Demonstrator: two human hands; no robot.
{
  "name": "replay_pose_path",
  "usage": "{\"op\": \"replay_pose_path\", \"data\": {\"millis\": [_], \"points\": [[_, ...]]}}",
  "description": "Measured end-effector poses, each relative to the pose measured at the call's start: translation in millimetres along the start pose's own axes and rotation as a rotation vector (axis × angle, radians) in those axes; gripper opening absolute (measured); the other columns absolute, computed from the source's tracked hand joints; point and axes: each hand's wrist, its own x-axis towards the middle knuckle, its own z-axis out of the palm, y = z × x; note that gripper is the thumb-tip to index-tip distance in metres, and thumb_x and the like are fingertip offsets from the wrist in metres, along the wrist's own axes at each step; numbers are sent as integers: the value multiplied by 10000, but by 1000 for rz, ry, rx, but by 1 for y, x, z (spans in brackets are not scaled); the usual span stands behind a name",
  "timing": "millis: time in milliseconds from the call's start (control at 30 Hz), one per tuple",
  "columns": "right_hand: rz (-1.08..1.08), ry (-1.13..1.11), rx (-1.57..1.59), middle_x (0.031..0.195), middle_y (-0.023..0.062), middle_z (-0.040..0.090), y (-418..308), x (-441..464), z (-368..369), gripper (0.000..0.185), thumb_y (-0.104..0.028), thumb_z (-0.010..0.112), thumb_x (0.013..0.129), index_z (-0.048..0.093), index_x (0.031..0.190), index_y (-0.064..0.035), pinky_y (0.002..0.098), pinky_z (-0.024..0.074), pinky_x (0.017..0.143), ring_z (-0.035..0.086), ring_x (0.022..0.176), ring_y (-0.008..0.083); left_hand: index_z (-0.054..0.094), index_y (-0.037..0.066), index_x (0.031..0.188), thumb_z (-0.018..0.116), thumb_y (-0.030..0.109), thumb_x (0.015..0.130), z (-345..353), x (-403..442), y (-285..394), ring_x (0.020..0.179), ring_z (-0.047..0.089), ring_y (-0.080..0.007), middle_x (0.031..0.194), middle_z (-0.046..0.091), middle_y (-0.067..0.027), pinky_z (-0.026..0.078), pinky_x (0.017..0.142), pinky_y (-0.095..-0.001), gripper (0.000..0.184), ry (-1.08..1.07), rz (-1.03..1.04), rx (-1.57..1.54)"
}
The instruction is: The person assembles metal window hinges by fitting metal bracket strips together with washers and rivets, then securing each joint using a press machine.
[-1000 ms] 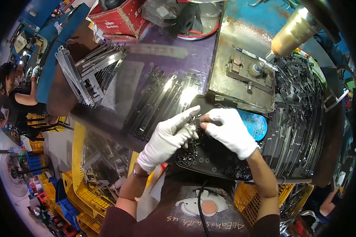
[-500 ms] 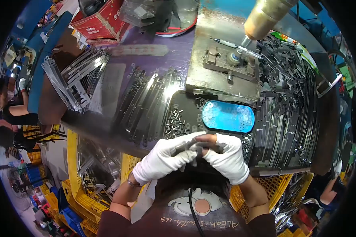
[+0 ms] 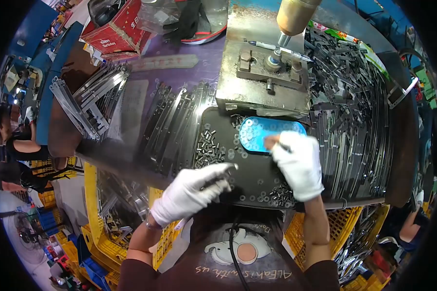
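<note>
My left hand [image 3: 194, 189], in a white glove, is closed at the near edge of the black tray [image 3: 252, 169]; something small and dark shows between its fingers, too small to name. My right hand [image 3: 296, 162], gloved with bare fingertips, reaches to the blue dish [image 3: 251, 140] of clear washers. Its fingertips are pressed together over the dish's near side and blurred, so what they hold is hidden. Small metal rivets [image 3: 208, 150] lie on the tray's left part, and more dark rivets [image 3: 280, 195] lie near its front right.
A metal press block [image 3: 262, 92] with a pen [image 3: 279, 50] on it stands behind the tray. Metal strips [image 3: 177, 126] lie to the left, dark strips [image 3: 349, 140] to the right. A red box [image 3: 112, 36] sits at the back left. A person [image 3: 22, 140] works at far left.
My hands, together half a second ago, are now apart. The right one has moved up and right to the blue dish; the left has moved slightly left.
</note>
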Motion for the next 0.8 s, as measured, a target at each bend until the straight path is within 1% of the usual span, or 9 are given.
{"op": "replay_pose_path", "data": {"millis": [133,233,300,400,500,667,700,767,800], "points": [[-135,7,-459,759,62,601,26,23,19,103,-189,656,755,636,810,-104,319,468,664,599,730,225,487,15,1252,524,78,905,-4,14,6,590,509,-55,838,613,-43,450,551,-196,355,22,-181,-328],[-142,-47,-525,761,61,590,24,23,18,118,-207,654,748,628,814,-113,324,459,667,588,734,225,486,14,1252,522,83,905,-6,24,3,595,509,-56,849,614,-50,449,551,-200,355,31,-159,-343],[-142,-58,-489,776,67,604,21,23,14,106,-182,643,763,622,833,-105,322,465,658,594,732,228,488,11,1248,522,86,906,-5,29,-1,601,514,-57,851,615,-52,451,552,-204,352,46,-124,-333],[102,-6,-110,796,77,618,12,22,6,43,-85,619,773,616,800,-51,296,467,631,599,725,218,484,11,1246,521,116,907,-3,43,-4,607,529,-62,853,628,-55,472,576,-221,357,30,-59,-197],[90,-103,206,779,85,611,2,17,-3,100,-101,632,772,644,851,-41,306,449,631,577,694,219,486,36,1253,513,123,911,2,53,6,607,535,-69,845,631,-54,475,582,-223,355,-19,-49,-152],[-82,92,189,756,65,554,-5,11,4,125,-69,706,718,652,827,-42,298,438,603,556,698,198,534,56,1201,522,136,905,15,56,14,614,564,-86,828,633,-47,484,583,-240,307,-108,-3,-240],[-4,82,201,769,36,559,-9,8,2,145,-65,697,702,655,840,-79,288,446,584,566,695,186,533,56,1202,530,135,900,15,55,17,612,571,-91,816,633,-47,486,578,-245,312,-93,-29,-174],[-328,215,-151,792,3,570,5,2,5,205,-79,692,680,655,875,-129,274,448,561,571,683,159,536,58,1198,548,134,886,14,52,45,606,589,-105,781,631,-42,489,566,-256,321,-52,-110,102],[-412,202,-236,812,-18,575,9,-2,2,253,-110,694,655,650,899,-163,276,447,545,572,677,145,534,59,1203,551,133,885,17,52,33,599,582,-98,779,632,-39,487,568,-251,326,2,67,205]]}}
